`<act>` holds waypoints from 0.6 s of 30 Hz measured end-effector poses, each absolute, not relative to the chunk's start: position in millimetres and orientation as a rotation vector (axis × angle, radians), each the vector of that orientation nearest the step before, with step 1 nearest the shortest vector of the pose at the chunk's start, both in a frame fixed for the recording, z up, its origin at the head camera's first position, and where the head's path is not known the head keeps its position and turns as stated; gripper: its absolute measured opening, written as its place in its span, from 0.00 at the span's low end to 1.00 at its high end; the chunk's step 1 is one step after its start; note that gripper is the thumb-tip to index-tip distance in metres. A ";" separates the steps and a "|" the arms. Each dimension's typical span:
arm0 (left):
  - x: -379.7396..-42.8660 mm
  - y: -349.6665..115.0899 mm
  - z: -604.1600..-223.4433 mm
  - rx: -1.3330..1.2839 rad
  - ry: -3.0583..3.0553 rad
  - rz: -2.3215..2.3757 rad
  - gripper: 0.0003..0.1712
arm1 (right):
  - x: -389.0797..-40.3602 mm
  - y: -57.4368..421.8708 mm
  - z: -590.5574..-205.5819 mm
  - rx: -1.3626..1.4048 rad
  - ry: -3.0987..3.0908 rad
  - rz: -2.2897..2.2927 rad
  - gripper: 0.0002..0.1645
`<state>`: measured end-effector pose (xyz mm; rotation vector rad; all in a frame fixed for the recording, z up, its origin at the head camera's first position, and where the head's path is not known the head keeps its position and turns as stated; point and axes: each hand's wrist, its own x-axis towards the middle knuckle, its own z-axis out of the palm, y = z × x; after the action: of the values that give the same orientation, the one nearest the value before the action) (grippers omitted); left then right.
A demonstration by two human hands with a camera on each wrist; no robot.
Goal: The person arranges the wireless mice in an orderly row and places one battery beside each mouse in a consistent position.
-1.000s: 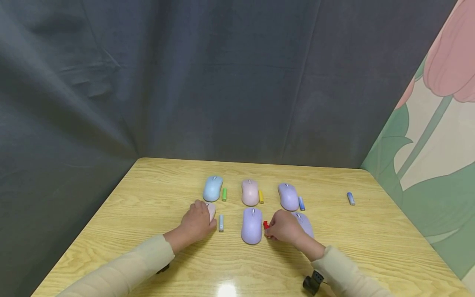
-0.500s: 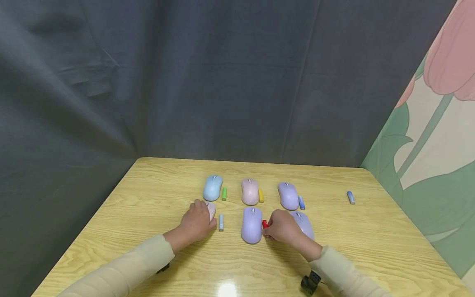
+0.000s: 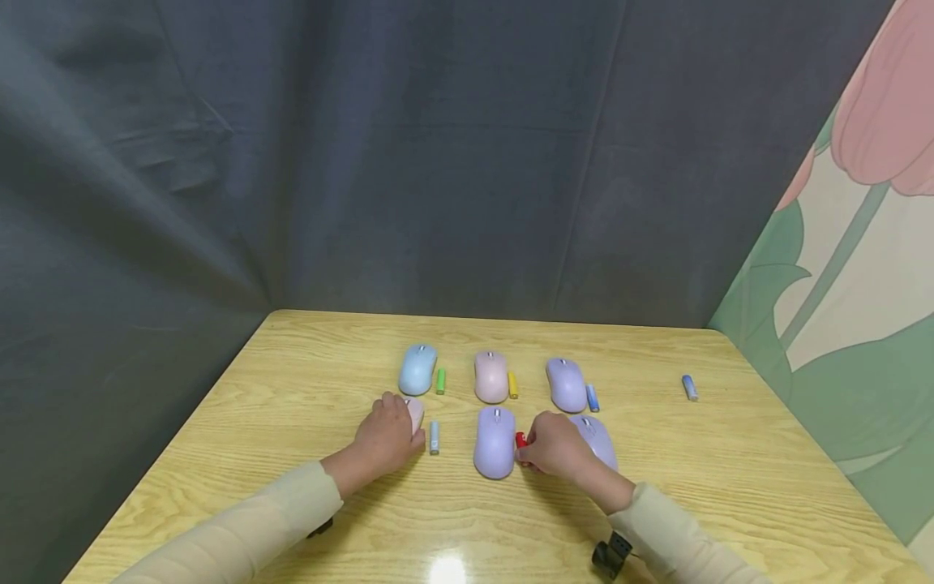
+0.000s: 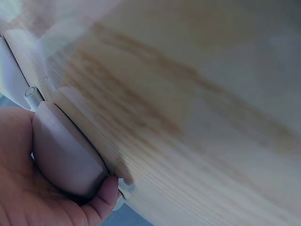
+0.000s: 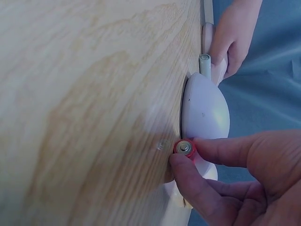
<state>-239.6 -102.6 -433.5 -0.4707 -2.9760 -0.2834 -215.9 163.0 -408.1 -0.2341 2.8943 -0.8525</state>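
Observation:
My left hand [image 3: 385,434] grips a pale pink computer mouse [image 3: 416,412] at the front left, with much of it under the palm. In the left wrist view, fingers wrap the sides of that pink mouse [image 4: 66,146]. Thumb and finger of my right hand [image 3: 560,446] pinch a red battery [image 3: 521,439], held upright along the right side of the front middle purple mouse [image 3: 494,444]. The metal end of the red battery [image 5: 184,148] faces the right wrist camera. A pale blue battery [image 3: 434,438] lies just right of the left hand.
Behind stand a blue mouse [image 3: 418,370] with a green battery [image 3: 441,381], a pink mouse [image 3: 491,377] with a yellow battery [image 3: 513,385], and a purple mouse [image 3: 567,385] with a blue battery [image 3: 593,397]. Another purple mouse [image 3: 597,440] is partly behind the right hand. One blue battery [image 3: 689,388] lies far right.
The right hand has shifted the red battery slightly left, closer to the front middle purple mouse, and straightened it. The left hand stays on the pink mouse.

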 end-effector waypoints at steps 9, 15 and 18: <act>-240.3 -102.9 -434.1 -0.486 -2.955 -0.245 0.29 | -215.9 162.6 -406.1 -0.249 2.896 -0.834 0.18; -240.0 -103.7 -434.3 -0.514 -2.936 -0.219 0.29 | -214.9 164.0 -404.0 -0.253 2.903 -0.834 0.17; -240.1 -104.3 -435.1 -0.523 -2.938 -0.191 0.29 | -214.9 165.9 -402.5 -0.266 2.912 -0.844 0.17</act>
<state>-240.1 -104.3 -435.1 -0.5232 -2.9375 -0.1907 -214.9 165.9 -402.5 -0.2664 2.9116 -0.8437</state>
